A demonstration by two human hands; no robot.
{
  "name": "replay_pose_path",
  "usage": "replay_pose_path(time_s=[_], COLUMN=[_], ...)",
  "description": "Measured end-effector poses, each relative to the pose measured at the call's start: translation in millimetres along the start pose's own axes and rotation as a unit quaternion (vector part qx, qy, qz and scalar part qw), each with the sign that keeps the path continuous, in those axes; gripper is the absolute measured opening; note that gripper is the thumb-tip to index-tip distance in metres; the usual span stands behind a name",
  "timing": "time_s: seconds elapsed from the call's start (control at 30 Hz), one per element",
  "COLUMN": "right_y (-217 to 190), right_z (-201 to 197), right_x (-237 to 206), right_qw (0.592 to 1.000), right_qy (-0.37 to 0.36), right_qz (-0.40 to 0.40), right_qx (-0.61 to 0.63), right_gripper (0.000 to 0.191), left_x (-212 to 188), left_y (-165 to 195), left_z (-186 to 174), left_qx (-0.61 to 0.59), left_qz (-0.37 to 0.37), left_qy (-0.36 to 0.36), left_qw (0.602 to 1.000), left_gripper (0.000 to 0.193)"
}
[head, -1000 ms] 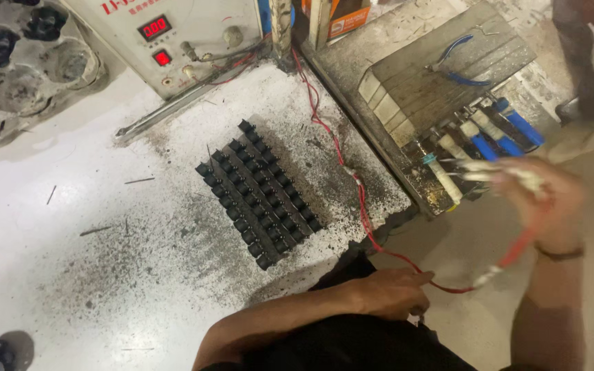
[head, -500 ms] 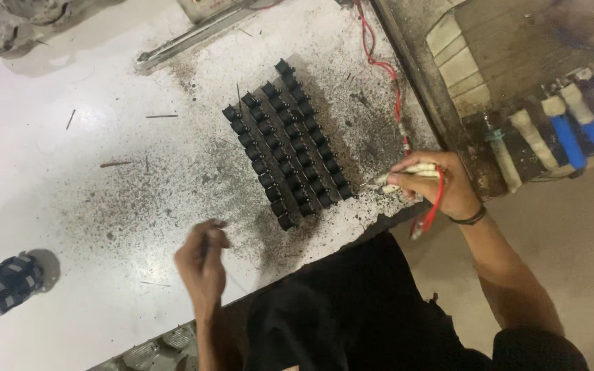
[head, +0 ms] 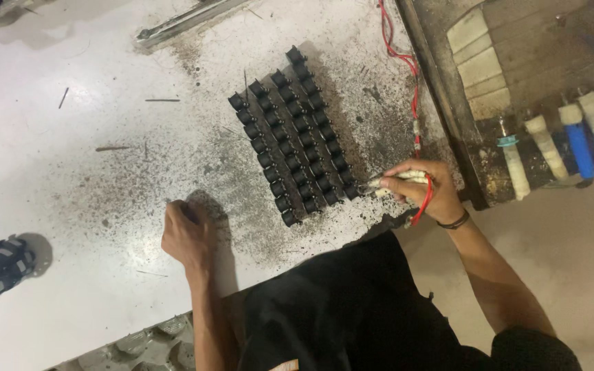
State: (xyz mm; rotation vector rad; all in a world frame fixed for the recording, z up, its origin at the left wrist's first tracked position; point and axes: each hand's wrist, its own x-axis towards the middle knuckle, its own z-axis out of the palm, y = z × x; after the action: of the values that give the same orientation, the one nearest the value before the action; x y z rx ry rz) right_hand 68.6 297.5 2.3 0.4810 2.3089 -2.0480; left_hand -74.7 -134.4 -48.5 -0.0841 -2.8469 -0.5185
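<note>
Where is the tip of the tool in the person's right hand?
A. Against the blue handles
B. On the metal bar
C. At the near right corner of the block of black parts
C: the right hand holds the tool with its tip at the black parts, at their near right corner.

a white table point(head: 70, 158), dirty with dark dust, carries a block of small black parts point(head: 295, 134) in rows. a metal bar point(head: 180, 20) lies at the far edge, a red wire point(head: 407, 75) beside the block, and thin pins point(head: 163, 100) scattered around.
</note>
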Motion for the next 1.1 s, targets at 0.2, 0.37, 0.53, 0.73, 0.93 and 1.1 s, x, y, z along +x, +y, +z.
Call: replay_pose_path(time_s=[0.2, 0.37, 0.53, 0.73, 0.93, 1.1], right_y=[1, -3, -27, -54, -24, -11], right_z=[-7, -7, -3, -11, -7, -2], right_x=[5, 10, 12, 9, 29, 33], right_qw=[0.995, 0.985, 0.983, 0.972, 0.991, 0.988], right_qy=[0.008, -0.016, -0.02, 0.011, 0.017, 0.013], right_qz=[-0.021, -0.122, -0.093, -0.152, -0.023, -0.056], right_qx=[-0.095, -0.124, -0.156, -0.18, -0.134, -0.142], right_gripper=[0.016, 0.015, 0.017, 0.015, 0.017, 0.019], left_x=[-1, -1, 2, -2, -3, 0], left_y=[12, 12, 12, 10, 8, 10], left_z=[-10, -13, -11, -11, -8, -9], left_qx=[-0.035, -0.052, -0.045, -0.049, -0.054, -0.019], left_qz=[-0.002, -0.012, -0.024, -0.005, -0.001, -0.009], left_qy=[0.031, 0.023, 0.029, 0.042, 0.049, 0.041], left_qw=[0.999, 0.998, 0.998, 0.998, 0.997, 0.999], left_gripper=[0.012, 0.014, 0.014, 0.008, 0.008, 0.013])
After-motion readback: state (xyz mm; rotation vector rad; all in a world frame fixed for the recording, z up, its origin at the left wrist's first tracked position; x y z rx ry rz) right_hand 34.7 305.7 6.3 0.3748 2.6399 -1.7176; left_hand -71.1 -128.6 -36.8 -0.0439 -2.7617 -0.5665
